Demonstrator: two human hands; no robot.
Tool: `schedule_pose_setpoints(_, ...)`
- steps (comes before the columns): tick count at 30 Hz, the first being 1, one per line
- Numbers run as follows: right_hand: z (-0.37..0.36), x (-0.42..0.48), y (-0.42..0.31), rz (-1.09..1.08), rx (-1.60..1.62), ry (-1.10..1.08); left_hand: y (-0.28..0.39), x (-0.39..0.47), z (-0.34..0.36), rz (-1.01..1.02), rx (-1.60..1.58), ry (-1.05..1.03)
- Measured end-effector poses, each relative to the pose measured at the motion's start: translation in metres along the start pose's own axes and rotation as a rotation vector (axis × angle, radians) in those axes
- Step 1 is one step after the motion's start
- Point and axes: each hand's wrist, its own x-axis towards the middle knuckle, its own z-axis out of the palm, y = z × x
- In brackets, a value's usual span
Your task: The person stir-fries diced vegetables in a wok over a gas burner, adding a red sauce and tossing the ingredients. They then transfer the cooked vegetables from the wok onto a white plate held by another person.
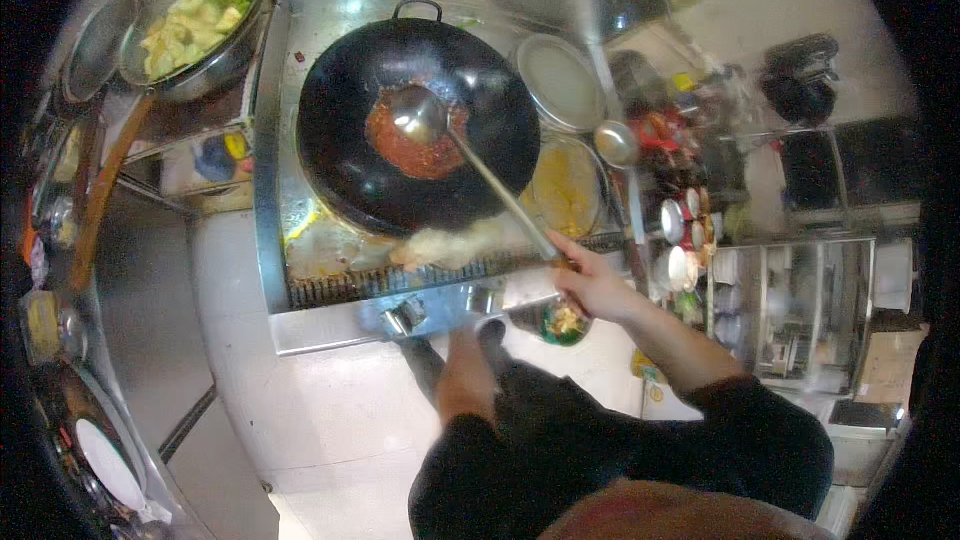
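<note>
My right hand [592, 279] is closed around the handle end of a long metal ladle [502, 191]. The ladle's bowl [420, 116] rests in reddish-orange sauce or oil [424, 161] at the bottom of a black wok [337, 112]. This wok sits on a steel stove [307, 270], its loop handle [418, 3] on the far side. A crumpled pale cloth [457, 244] lies against the wok's near edge. My left forearm [466, 382] reaches to the stove's front panel [330, 330], where the hand itself is hidden.
Cut pale vegetables fill a metal bowl [206, 82] at the upper left. Right of the wok are a round lidded or filled pot [562, 82] and a yellowish pan [566, 184]. Another ladle [616, 144] lies beyond them. Several small bowls [682, 266] stand farther right.
</note>
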Motion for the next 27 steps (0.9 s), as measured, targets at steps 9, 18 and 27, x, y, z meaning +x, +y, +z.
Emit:
schedule_pose_setpoints(9,-0.038,-0.039,0.026,-0.142,-0.915,0.327,-0.004,-0.012,-0.010,-0.003,0.062,0.054)
schedule_pose_setpoints(18,-0.075,-0.074,0.024,-0.004,-0.689,0.224,-0.016,-0.041,-0.017,0.024,0.335,-0.049)
schedule_pose_setpoints(27,-0.114,-0.295,0.276,-0.213,0.729,0.449,-0.125,-0.347,0.246,0.749,1.380,-0.879)
